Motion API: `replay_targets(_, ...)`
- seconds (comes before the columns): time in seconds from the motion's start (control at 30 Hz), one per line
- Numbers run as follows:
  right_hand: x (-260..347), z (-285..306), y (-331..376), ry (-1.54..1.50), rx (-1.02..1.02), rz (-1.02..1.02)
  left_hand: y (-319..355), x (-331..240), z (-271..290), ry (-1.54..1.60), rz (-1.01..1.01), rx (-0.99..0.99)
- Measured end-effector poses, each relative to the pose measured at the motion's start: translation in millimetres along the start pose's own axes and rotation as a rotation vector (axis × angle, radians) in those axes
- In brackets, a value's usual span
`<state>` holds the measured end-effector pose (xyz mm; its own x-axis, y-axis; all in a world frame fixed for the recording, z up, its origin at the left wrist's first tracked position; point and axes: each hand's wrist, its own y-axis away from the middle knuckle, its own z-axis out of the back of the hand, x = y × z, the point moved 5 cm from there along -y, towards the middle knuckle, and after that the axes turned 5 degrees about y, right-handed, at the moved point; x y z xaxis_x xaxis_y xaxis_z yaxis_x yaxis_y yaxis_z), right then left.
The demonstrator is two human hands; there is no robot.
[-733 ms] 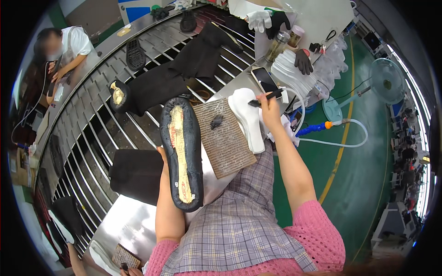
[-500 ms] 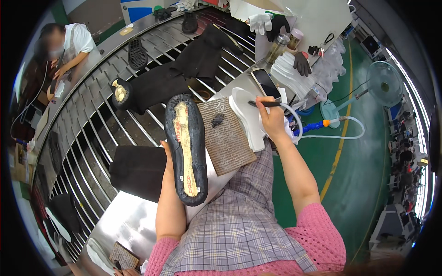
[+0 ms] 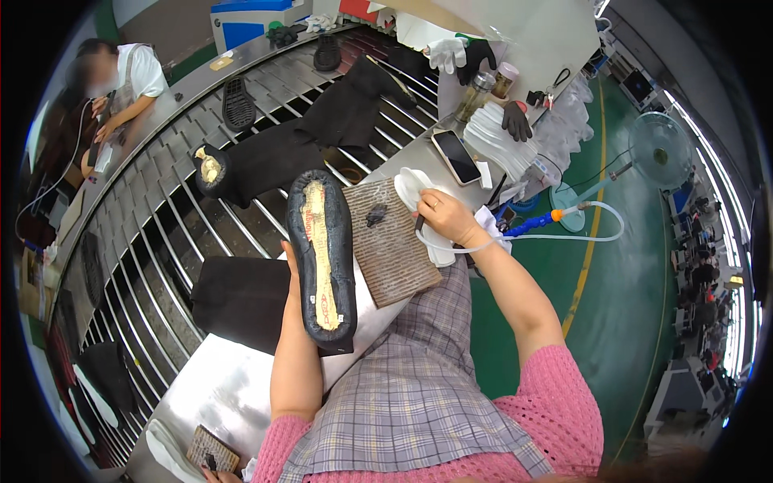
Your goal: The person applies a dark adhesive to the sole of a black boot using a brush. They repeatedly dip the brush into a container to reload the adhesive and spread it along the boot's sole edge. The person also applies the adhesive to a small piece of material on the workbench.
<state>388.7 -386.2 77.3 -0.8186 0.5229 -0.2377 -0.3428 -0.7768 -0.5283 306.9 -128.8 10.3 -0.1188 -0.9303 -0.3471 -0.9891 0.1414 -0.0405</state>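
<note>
At far left, a co-worker in a white short-sleeved top (image 3: 146, 74) sits beyond the curved conveyor of steel rollers (image 3: 245, 231). A black boot with a cream patch at its end (image 3: 211, 169) lies across the rollers. Nearer, a flat black rectangular piece (image 3: 241, 302) overlaps the silver metal table (image 3: 221, 378). The left hand (image 3: 291, 264) supports a black shoe form with a cream central strip (image 3: 324, 270), its underside facing up; the fingers show at its left edge, and the remaining grip is hidden. To its right, a brown ridged board (image 3: 398, 262) carries a small black lump (image 3: 376, 214). White sole-shaped sheets (image 3: 411, 184) overlap the board's right side. Above them, the right hand (image 3: 451, 216) closes around a black pen-shaped tool (image 3: 419, 224), mostly concealed, with a white flexible tube (image 3: 592, 239) attached. A smartphone with a dark screen (image 3: 456, 157) lies just beyond.
</note>
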Motion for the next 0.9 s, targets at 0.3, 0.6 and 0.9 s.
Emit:
replay_targets(0.3,-54.4,-26.4,6.9,-0.873,0.302,-0.816,-5.5,-0.8,4.0,-0.013,-0.002,-0.006)
replay_targets(0.6,-31.9,45.3,-5.9,-0.584,-0.125,-0.793,-12.2,-0.3,4.4,-0.037,0.002,0.009)
replay_targets(0.9,70.7,204.0,-57.5,-1.228,-0.609,-0.510,-2.1,21.2,9.2,-0.035,0.126,0.041)
